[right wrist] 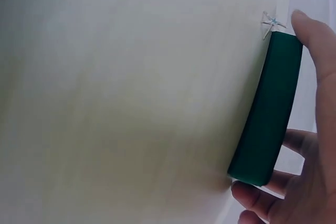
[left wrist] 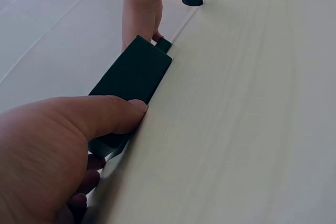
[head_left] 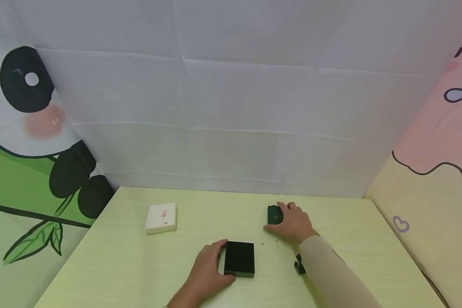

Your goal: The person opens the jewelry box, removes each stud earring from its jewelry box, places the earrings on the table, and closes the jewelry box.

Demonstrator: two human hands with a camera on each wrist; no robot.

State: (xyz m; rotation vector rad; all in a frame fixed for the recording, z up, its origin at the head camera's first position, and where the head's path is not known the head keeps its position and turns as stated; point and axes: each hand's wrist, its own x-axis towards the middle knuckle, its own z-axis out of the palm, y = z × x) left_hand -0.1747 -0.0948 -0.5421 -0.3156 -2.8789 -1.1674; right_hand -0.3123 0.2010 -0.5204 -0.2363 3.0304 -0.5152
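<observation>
My left hand (head_left: 209, 270) grips a small square box (head_left: 239, 259) with a black top face and dark green sides, thumb at the near side and fingers at the far side. In the left wrist view, the thumb presses along the edge of this box (left wrist: 131, 74). Farther back, my right hand (head_left: 295, 223) holds a dark green box lid (head_left: 275, 214) with a gold mark, its fingers around opposite sides. Beside that lid (right wrist: 269, 108) in the right wrist view lies a tiny silver star-shaped piece (right wrist: 273, 22) with a bluish centre.
A white box (head_left: 161, 218) with a pink flower print sits at the back left of the pale table (head_left: 111, 256). Two tiny pieces, one on the left (head_left: 262, 243) and one on the right (head_left: 276, 241), lie between the hands. A black device (head_left: 299, 264) is on the right wrist.
</observation>
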